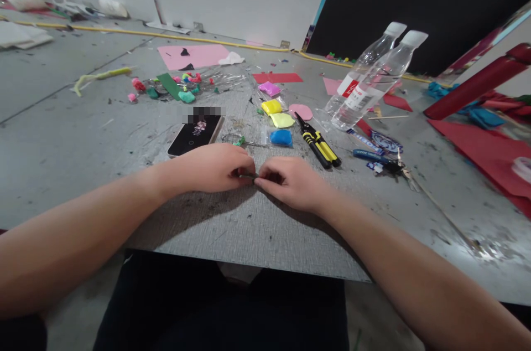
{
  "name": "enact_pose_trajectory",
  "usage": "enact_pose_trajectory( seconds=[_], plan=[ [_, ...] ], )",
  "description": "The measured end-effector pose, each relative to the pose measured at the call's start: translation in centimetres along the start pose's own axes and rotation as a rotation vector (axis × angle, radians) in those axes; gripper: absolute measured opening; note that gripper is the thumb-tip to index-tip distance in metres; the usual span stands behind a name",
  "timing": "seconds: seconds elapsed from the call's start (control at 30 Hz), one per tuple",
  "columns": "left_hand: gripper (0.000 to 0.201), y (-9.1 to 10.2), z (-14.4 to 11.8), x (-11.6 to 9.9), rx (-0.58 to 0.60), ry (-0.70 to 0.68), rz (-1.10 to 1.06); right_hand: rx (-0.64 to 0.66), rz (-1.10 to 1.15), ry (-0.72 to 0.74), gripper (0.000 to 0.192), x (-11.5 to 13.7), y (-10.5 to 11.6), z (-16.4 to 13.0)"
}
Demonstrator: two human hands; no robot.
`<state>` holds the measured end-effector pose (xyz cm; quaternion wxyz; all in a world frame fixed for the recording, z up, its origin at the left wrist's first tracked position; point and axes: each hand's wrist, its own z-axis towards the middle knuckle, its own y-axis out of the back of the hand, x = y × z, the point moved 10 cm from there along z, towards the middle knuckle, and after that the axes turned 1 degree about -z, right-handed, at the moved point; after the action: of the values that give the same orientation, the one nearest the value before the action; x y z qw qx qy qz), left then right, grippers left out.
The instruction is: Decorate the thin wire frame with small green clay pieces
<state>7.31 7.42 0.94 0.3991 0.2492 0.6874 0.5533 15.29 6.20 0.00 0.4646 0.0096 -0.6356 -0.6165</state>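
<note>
My left hand [219, 167] and my right hand [293, 184] meet low over the grey table, fingertips pinched close together. Between them shows a small, thin dark strip [248, 175]; most of it is hidden by the fingers, so its kind is unclear. Just beyond the hands lie a small green piece [239, 141] with thin wire-like strands and a blue clay packet [281, 137]. A phone [194, 135] rests beyond my left forearm. Past my right hand are pliers with black and yellow handles [318, 143].
Yellow clay packets [272, 107] and a purple one [269, 88] lie farther back. Two clear bottles [365, 91] stand at the right, near keys [409, 174] and a red tube [477, 82]. Colourful clay bits [186, 96] and pink paper [194, 56] are at the back left.
</note>
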Motion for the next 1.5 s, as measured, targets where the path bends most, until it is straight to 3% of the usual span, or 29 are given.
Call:
enact_pose_trajectory(
  seconds=[1.5],
  plan=[
    [0.018, -0.45, -0.20, -0.05, 0.043, 0.001, 0.018, 0.038, -0.045, 0.035, 0.015, 0.35, -0.23, -0.22]
  ],
)
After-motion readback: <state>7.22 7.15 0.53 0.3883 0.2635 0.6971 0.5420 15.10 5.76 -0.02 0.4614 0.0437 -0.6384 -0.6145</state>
